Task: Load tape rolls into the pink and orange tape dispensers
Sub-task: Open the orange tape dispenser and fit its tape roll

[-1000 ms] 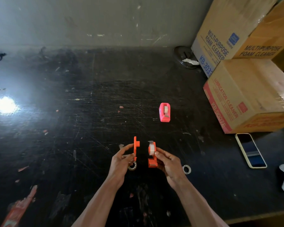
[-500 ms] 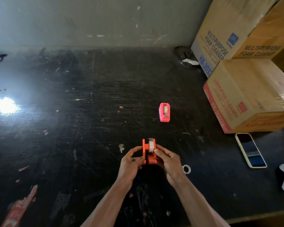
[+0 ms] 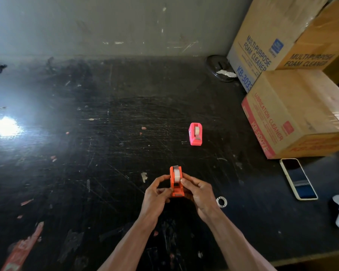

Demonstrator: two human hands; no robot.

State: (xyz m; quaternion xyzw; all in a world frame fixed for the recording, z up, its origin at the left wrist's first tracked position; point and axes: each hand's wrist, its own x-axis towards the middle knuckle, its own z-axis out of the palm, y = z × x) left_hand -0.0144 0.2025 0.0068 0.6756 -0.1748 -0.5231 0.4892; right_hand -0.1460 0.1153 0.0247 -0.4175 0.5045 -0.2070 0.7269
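Orange plastic tape dispenser [image 3: 176,182]: closed, whitish tape roll [image 3: 177,174] seated inside, held upright above black tabletop, near front-centre. Pink plastic tape dispenser [image 3: 195,134]: stands on table further back, slightly right, w/ whitish roll [image 3: 197,131] loaded.

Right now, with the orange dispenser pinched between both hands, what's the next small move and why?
Probably press the two sides firmly together, then set it down. The orange dispenser sits between the left hand and right hand with a tape roll showing inside it; whether the casing is fully snapped shut is unclear. The pink dispenser stands on the table with tape in it.
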